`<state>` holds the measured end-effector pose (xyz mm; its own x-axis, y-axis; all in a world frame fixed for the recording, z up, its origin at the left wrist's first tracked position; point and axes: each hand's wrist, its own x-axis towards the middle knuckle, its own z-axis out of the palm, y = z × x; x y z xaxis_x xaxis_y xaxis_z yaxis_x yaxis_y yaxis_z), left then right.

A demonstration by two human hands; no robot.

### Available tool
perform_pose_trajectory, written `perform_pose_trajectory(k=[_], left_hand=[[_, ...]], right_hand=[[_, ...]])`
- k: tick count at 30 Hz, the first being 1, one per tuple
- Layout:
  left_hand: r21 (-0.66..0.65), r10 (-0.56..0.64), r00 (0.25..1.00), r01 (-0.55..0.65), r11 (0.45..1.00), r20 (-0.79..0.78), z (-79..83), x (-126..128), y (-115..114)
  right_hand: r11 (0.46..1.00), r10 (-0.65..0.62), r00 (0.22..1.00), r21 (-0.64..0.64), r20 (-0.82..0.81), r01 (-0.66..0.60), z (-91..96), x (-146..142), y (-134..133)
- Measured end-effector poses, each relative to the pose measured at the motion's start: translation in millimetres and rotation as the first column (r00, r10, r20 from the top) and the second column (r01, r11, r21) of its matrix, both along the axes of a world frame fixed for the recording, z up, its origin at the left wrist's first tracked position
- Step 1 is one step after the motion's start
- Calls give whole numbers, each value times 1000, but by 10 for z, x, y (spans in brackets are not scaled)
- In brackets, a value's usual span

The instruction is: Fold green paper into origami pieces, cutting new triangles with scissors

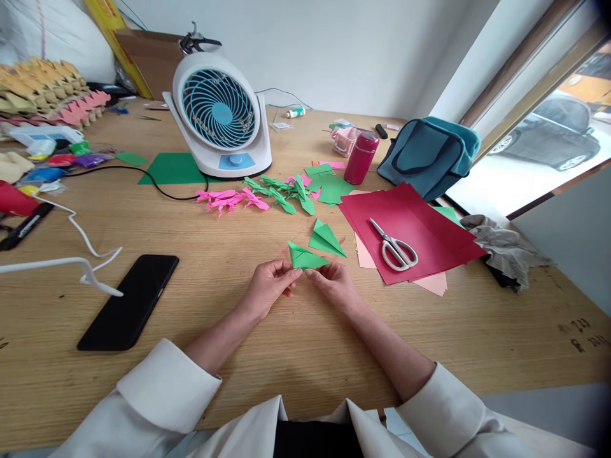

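Observation:
A folded piece of green paper (305, 257) is pinched between my two hands, just above the wooden table. My left hand (271, 285) grips its lower left edge with thumb and fingers. At the lower right edge my right hand (334, 283) holds it the same way, the thumb tips almost meeting. Right behind it lies another folded green paper (326, 238), shaped like a kite. Further back are several finished green paper figures (281, 191) and several pink paper figures (231, 200), heaped side by side.
White-handled scissors (395, 247) rest on red paper sheets (429, 222) to the right. Behind stand a red flask (361, 158), a teal bag (429, 156) and a white fan (221, 114). A black phone (128, 303) with a white cable lies left. Green sheets (334, 188) lie near the flask.

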<state>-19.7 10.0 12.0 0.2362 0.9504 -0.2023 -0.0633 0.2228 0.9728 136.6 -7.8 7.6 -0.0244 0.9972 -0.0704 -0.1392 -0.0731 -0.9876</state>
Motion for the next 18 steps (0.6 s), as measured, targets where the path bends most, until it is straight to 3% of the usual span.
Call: perform_pose_trajectory(k=[7,18], left_hand=[[-11,-49,999,49,999,-6,-16,-1,-15],[22,-7,1000,8,1000,-14,-4,6,-25]], right_hand=[[999,34,999,6,23,-34,-15,13,-14],[999,48,991,16,128,-51,57,9,-40]])
